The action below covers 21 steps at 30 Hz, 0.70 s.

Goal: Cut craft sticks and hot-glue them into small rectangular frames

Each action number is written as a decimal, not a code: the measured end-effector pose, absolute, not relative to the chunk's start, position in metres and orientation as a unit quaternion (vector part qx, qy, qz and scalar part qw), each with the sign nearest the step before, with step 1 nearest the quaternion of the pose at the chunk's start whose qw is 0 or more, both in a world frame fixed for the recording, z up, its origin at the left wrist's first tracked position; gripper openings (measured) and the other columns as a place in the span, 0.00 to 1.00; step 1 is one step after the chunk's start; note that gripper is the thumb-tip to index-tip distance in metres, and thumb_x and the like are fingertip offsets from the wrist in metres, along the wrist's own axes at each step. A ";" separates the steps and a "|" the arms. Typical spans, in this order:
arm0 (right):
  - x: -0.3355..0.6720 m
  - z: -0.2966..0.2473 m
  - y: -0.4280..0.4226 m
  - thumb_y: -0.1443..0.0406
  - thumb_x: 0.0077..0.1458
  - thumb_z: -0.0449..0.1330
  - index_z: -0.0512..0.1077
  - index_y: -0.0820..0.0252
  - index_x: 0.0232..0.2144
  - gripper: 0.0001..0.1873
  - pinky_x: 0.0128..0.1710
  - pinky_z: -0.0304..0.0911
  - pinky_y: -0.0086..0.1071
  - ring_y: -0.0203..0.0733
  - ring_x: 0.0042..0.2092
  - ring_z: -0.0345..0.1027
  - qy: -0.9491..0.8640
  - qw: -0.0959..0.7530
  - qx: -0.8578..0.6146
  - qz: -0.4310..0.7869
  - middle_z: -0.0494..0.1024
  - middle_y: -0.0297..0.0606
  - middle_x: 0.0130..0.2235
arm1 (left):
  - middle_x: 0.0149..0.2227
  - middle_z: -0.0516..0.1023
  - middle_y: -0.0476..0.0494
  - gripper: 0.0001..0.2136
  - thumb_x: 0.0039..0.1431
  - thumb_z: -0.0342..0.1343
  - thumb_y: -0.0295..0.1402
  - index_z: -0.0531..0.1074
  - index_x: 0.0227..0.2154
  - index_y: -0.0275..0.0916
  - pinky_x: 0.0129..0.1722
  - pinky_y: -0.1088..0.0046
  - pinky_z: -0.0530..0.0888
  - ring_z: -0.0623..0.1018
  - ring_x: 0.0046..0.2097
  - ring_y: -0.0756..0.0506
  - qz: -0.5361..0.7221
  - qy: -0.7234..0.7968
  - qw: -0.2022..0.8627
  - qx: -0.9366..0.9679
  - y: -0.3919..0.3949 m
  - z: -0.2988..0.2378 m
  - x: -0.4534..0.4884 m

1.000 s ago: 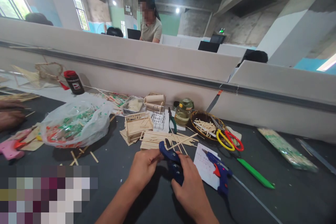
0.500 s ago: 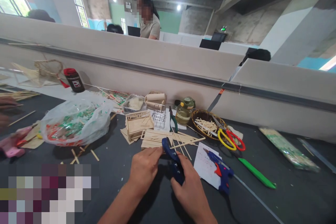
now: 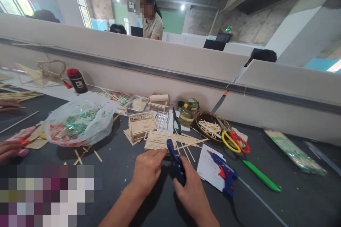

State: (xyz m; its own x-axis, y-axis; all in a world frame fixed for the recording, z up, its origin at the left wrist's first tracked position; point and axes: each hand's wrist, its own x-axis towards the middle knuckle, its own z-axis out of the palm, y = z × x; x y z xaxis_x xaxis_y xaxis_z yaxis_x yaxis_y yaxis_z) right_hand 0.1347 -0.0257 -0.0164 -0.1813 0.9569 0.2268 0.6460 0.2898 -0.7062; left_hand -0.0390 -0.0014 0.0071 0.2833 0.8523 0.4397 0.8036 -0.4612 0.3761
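My right hand [image 3: 193,188] is wrapped around a dark blue hand tool [image 3: 176,163] with two curved handles, its kind unclear. The handles lie close together. My left hand [image 3: 149,168] is closed beside the upper end of this tool, fingertips pressed together; whatever they pinch is hidden. Just beyond both hands lies a slatted panel of wooden sticks [image 3: 156,144] with loose sticks on and around it. A small wooden stick model with railings [image 3: 142,127] stands behind it. To the right, a blue glue gun [image 3: 225,173] rests partly on a white paper [image 3: 206,170].
A wicker basket [image 3: 198,118] holds short sticks, with scissors [image 3: 231,142] leaning on it. Nearby are green-handled pliers [image 3: 176,122], a bottle [image 3: 188,113] and a green cutter [image 3: 262,175]. At left, a co-worker's hand [image 3: 9,149] touches a pink tool beside a plastic bag [image 3: 80,124].
The blue tool's handles have come closer together in my right hand. My left hand stays almost still. At left, a co-worker's hand has come onto the pink tool.
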 end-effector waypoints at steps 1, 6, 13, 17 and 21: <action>0.135 -0.018 -0.025 0.74 0.46 0.51 0.60 0.62 0.56 0.31 0.56 0.60 0.35 0.42 0.55 0.65 -0.734 0.329 -0.546 0.234 0.71 0.43 0.54 | 0.40 0.81 0.43 0.17 0.54 0.48 0.19 0.73 0.44 0.39 0.38 0.70 0.75 0.80 0.39 0.44 0.296 0.520 0.043 0.800 -0.001 0.007 -0.039; 0.134 -0.025 -0.025 0.74 0.47 0.51 0.60 0.63 0.55 0.30 0.55 0.62 0.38 0.45 0.55 0.65 -0.743 0.328 -0.551 0.191 0.71 0.47 0.53 | 0.38 0.81 0.43 0.17 0.54 0.48 0.19 0.75 0.42 0.39 0.36 0.71 0.74 0.80 0.38 0.44 0.313 0.517 0.062 0.794 0.000 0.006 -0.040; 0.136 -0.021 -0.025 0.75 0.46 0.52 0.59 0.59 0.54 0.30 0.55 0.61 0.42 0.48 0.55 0.63 -0.747 0.356 -0.543 0.141 0.69 0.46 0.52 | 0.33 0.81 0.47 0.14 0.57 0.48 0.23 0.78 0.35 0.41 0.37 0.75 0.71 0.79 0.35 0.47 0.441 0.482 0.255 0.713 -0.002 0.008 -0.031; 0.142 -0.018 -0.023 0.74 0.47 0.52 0.57 0.58 0.55 0.31 0.55 0.61 0.44 0.49 0.56 0.62 -0.732 0.381 -0.543 0.155 0.68 0.46 0.53 | 0.27 0.79 0.46 0.09 0.56 0.54 0.32 0.79 0.29 0.36 0.33 0.76 0.70 0.76 0.31 0.47 0.488 0.440 0.515 0.551 -0.001 0.001 -0.013; 0.146 -0.016 -0.023 0.68 0.54 0.53 0.56 0.59 0.56 0.26 0.51 0.63 0.43 0.48 0.52 0.66 -0.677 0.435 -0.565 0.183 0.70 0.47 0.51 | 0.27 0.78 0.43 0.12 0.49 0.62 0.38 0.79 0.30 0.31 0.31 0.76 0.66 0.72 0.29 0.49 0.497 0.402 0.635 0.432 0.000 -0.017 0.005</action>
State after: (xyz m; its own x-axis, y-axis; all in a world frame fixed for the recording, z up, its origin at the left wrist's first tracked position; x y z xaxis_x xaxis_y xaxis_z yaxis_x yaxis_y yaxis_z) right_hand 0.1460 -0.0230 -0.0158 0.0164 0.9239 0.3822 0.6050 0.2952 -0.7394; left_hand 0.0054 0.0002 -0.0173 0.1813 0.9801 -0.0814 -0.2841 0.1314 0.9497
